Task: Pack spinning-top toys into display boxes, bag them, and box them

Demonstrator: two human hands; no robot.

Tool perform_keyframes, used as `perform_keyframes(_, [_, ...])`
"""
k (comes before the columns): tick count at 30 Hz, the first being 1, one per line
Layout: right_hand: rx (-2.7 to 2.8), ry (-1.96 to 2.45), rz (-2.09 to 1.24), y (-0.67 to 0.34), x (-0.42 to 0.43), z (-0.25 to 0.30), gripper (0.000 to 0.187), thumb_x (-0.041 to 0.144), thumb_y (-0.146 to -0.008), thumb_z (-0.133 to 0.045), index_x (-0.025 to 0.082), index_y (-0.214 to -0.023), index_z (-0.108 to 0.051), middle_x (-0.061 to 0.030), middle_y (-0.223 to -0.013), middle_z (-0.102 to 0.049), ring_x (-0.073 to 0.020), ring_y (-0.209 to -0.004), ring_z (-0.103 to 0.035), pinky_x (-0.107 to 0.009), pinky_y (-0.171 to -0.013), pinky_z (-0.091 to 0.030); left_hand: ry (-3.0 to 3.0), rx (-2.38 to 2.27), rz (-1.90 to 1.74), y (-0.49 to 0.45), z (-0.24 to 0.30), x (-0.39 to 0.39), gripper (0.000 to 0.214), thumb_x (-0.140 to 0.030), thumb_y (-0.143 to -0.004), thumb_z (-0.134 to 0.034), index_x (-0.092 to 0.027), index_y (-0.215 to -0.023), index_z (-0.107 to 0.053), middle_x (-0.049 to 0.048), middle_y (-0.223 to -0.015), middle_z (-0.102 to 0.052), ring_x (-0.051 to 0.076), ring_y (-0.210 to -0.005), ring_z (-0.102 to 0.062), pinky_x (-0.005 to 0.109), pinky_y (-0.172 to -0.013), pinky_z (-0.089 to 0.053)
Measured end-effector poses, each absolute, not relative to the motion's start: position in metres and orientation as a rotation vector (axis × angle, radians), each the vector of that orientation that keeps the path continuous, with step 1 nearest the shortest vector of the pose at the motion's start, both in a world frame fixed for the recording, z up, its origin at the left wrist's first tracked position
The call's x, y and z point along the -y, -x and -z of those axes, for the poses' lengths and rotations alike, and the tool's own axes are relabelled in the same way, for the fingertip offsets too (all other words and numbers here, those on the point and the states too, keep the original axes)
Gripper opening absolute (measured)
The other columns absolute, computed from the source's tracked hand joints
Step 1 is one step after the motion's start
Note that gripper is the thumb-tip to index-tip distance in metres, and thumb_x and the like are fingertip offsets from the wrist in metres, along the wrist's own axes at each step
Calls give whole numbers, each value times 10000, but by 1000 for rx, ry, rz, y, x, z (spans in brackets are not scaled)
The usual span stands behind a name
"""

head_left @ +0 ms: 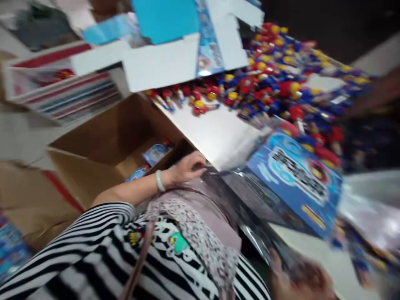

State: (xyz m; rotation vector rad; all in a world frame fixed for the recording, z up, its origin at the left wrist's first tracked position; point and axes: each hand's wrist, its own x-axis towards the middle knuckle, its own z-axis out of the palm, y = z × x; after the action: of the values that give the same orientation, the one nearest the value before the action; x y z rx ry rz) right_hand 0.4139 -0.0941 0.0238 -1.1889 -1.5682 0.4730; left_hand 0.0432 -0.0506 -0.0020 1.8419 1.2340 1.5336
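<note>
A clear plastic bag [250, 196] with a blue printed card [296, 175] stretches across my lap and the table edge. My left hand [189, 166], with a pale bangle on its wrist, has its fingers curled and pinched at the bag's near-left corner. Down at the lower right, my right hand [300, 279] is closed on the other end of the bag; motion blurs its fingers. Beyond the card lies a heap of small red, blue and yellow toy figures [265, 79].
On my left stands an open cardboard box [93, 137] with several blue packets inside. White and blue cartons [162, 62] stand at the back of the white tabletop [218, 133]. Clear plastic [371, 208] lies at the right.
</note>
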Motion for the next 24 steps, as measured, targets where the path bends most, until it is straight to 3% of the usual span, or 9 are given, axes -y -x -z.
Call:
perform_keyframes(2, [1449, 1257, -211, -437, 111, -31, 166, 267, -762, -806, 248, -896, -709, -24, -828, -686, -222, -741, -639, -424, -699, -544, -1741, -997, -1580, -39, 1, 48, 80, -246, -895, -677, -169, -891, -658, 73, -916, -672, 158, -895, -631, 313, -839, -521])
perform_keyframes(4, [1510, 1282, -220, -454, 115, -38, 66, 272, -803, -743, 222, -781, -706, -26, -740, -683, -213, -673, -641, -412, -661, -532, -1637, -857, -1530, -35, -4, 45, 53, -228, -875, -716, -177, -888, -710, 76, -932, -699, 164, -934, -653, 330, -873, -530])
perform_keyframes(9, [1627, 1253, -269, -464, 110, -48, 44, 234, -828, -701, 209, -853, -728, -57, -881, -713, -208, -833, -679, -393, -777, -549, -1345, -765, -1461, -36, -13, 42, 186, -336, -763, -844, -174, -763, -751, 66, -805, -728, 196, -859, -695, 397, -867, -564])
perform_keyframes(12, [1484, 1174, -320, -458, 111, -46, 58, 259, -861, -675, 221, -892, -706, -36, -857, -712, -184, -802, -692, -355, -747, -563, -1176, -763, -1496, -43, -10, 41, 251, -362, -695, -895, -183, -747, -726, 28, -730, -714, 187, -784, -694, 394, -808, -582])
perform_keyframes(14, [1481, 1195, -379, -460, 115, -46, 99, 296, -893, -645, 226, -877, -713, -33, -807, -721, -185, -765, -704, -358, -729, -580, -1117, -736, -1505, -46, -7, 41, 270, -382, -700, -893, -190, -768, -716, 0, -728, -725, 177, -803, -700, 384, -821, -588])
perform_keyframes(19, [1606, 1276, -623, -474, 129, -56, 185, 380, -877, -681, 229, -796, -749, -71, -932, -760, -251, -979, -729, -465, -923, -578, -1153, -595, -1514, -45, -1, 36, 287, -379, -752, -862, -143, -812, -711, -22, -735, -745, 166, -815, -712, 339, -814, -570])
perform_keyframes(22, [1352, 1154, -797, -465, 120, -54, 366, 490, -815, -732, 205, -608, -631, -15, -634, -643, -176, -680, -689, -351, -694, -599, -1046, -655, -1517, -54, -7, 30, 342, -366, -680, -905, -129, -723, -663, -11, -625, -679, 134, -656, -658, 293, -693, -550])
perform_keyframes(24, [1062, 1149, -900, -455, 108, -49, 472, 532, -758, -768, 194, -556, -508, 61, -484, -439, -76, -434, -469, -216, -464, -457, -881, -684, -1515, -66, -15, 26, 370, -366, -677, -898, -137, -656, -609, -40, -515, -553, 88, -532, -552, 241, -589, -492])
